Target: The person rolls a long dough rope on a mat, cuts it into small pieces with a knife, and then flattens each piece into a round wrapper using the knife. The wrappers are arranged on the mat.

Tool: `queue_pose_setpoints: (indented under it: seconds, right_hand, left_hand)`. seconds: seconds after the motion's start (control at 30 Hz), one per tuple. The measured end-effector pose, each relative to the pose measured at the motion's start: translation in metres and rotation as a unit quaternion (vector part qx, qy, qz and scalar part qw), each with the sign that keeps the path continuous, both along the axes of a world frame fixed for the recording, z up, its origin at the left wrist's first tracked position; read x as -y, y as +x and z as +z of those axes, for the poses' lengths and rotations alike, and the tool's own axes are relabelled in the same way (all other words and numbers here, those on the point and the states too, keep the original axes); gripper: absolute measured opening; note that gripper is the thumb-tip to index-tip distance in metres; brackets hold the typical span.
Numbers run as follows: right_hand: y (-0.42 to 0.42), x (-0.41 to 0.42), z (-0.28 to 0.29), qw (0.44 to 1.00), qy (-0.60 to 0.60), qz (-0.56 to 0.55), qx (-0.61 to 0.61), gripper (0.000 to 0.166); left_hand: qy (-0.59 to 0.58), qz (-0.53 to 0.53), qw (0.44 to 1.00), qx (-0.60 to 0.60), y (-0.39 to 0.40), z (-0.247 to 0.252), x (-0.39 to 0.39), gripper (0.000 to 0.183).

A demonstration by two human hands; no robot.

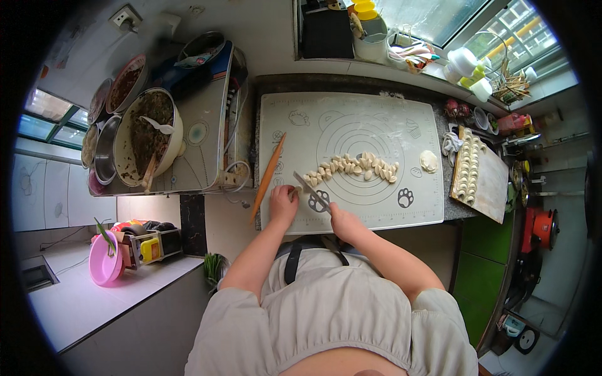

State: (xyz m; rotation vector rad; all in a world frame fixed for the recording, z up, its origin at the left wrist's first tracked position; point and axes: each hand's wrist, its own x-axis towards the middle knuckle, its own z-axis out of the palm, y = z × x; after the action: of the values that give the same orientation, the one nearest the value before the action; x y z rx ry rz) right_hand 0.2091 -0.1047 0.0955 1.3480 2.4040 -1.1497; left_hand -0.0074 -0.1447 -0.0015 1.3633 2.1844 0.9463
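My right hand (343, 220) grips the handle of a kitchen knife (312, 191), its blade slanting up and left over the printed silicone mat (301, 221). Just left of the blade, my left hand (284, 202) holds the end of a piece of dough (296, 191), mostly hidden by the fingers. Many small cut dough pieces (350, 163) lie in a curved band across the mat's middle. A tapered wooden rolling pin (269, 175) rests along the left edge. Near the right edge lies a small stack of flat dough rounds (428, 161).
At left, a large bowl of filling (176, 145) with a spoon stands beside a metal bowl (106, 150) on a side table. A board (491, 181) with rows of dumplings (468, 164) is at right. Onions (456, 109) sit behind it, below the cluttered window sill.
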Motion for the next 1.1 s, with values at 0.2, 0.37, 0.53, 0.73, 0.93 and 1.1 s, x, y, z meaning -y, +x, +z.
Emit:
queue_pose_setpoints:
  seconds: [0.2,0.37,0.53,0.73,0.93,1.1]
  right_hand:
    - [-0.014,0.002,0.015,0.998,0.019,0.058,0.022,0.022]
    - [-0.023,0.007,-0.006,0.999,0.003,0.037,0.027,0.021]
    - [-0.011,0.003,-0.032,1.000,0.002,-0.010,-0.024,0.022]
    - [-0.006,0.008,0.015,0.998,-0.004,0.049,0.046,0.025]
    - [-0.005,0.016,0.015,0.996,-0.007,0.072,0.061,0.023]
    - [-0.011,0.019,-0.005,0.998,-0.025,0.044,0.042,0.023]
  left_hand:
    - [0.000,0.006,1.000,0.012,-0.004,-0.001,-0.003,0.014]
    - [-0.024,0.016,0.999,-0.029,-0.001,0.002,0.000,0.015]
    - [0.003,-0.024,1.000,0.003,-0.002,-0.006,0.012,0.018]
    - [0.036,-0.017,0.999,0.022,0.006,-0.010,0.021,0.024]
    - [0.017,-0.048,0.999,0.010,0.010,0.002,0.021,0.027]
    - [0.026,-0.025,0.999,-0.020,0.013,-0.001,0.025,0.029]
